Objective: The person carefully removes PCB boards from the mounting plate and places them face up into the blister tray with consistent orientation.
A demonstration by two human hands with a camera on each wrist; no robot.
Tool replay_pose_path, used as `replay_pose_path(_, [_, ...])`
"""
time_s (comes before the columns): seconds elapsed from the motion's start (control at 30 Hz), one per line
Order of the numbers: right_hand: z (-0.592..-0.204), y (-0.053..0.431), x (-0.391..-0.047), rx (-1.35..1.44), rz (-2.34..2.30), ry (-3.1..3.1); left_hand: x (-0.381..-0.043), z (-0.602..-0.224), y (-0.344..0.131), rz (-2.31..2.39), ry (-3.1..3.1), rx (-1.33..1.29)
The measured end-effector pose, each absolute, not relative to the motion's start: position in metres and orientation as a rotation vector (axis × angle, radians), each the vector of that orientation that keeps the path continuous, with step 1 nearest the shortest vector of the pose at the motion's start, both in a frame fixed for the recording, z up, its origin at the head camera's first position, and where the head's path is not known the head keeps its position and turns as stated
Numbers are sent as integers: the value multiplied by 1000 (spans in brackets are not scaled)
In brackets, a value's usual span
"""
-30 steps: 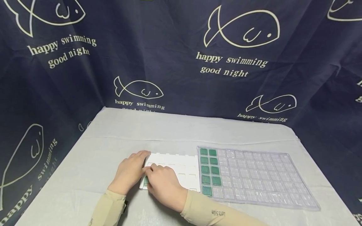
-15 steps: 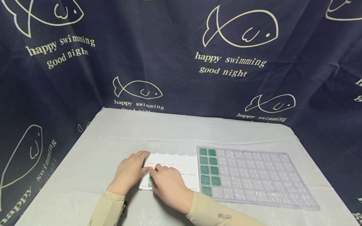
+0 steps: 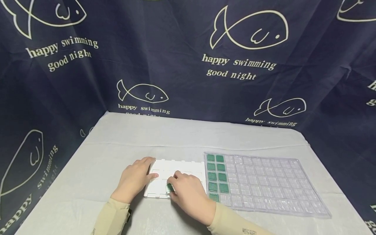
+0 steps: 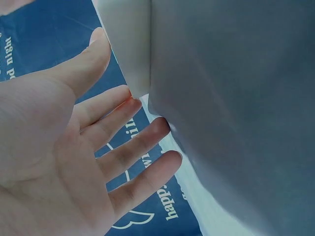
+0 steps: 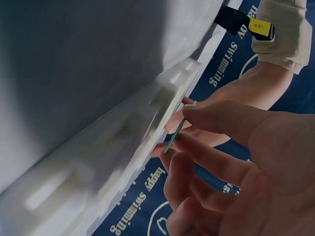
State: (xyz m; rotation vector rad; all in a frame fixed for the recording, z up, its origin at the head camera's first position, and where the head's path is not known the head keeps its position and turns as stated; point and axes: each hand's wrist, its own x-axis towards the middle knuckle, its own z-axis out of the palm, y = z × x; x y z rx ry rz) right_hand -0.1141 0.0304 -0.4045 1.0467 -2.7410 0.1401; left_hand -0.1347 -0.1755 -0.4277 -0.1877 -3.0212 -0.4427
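Observation:
A white tray (image 3: 159,165) with shallow square recesses lies on the table in the head view. My right hand (image 3: 191,193), over its near half, pinches a small green square circuit board (image 3: 169,188). From the side, in the right wrist view, the thin green board (image 5: 177,132) stands tilted between thumb and fingertips, close to the tray. At the tray's left edge rests my left hand (image 3: 134,179), with its thumb over the surface. The left wrist view shows that hand's fingers (image 4: 140,145) extended, fingertips right at the tray's corner.
Touching distance to the right of the white tray lies a clear plastic compartment tray (image 3: 315,195). Its two left columns hold several green boards (image 3: 213,176); its other visible pockets hold none. A dark blue curtain (image 3: 188,58) hangs behind the table (image 3: 205,133).
My right hand has moved right across the white tray, carrying the green board from the tray's left end towards its middle. The left hand stays at the left edge.

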Motion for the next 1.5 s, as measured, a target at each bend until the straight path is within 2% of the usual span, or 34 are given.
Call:
replay_pose_path(0.6, [-408,96,-109,855,266,-2793,-132,-425,-174,-443,-3013,-191])
replay_pose_path(1.07, [-420,155,-100,493,320,-2995,-133,-425,-174,-438,-3005,-191])
replay_pose_path(1.5, [-420,169,-94,399,317,-3076,-133,-424,-175,-432,-3006,-213])
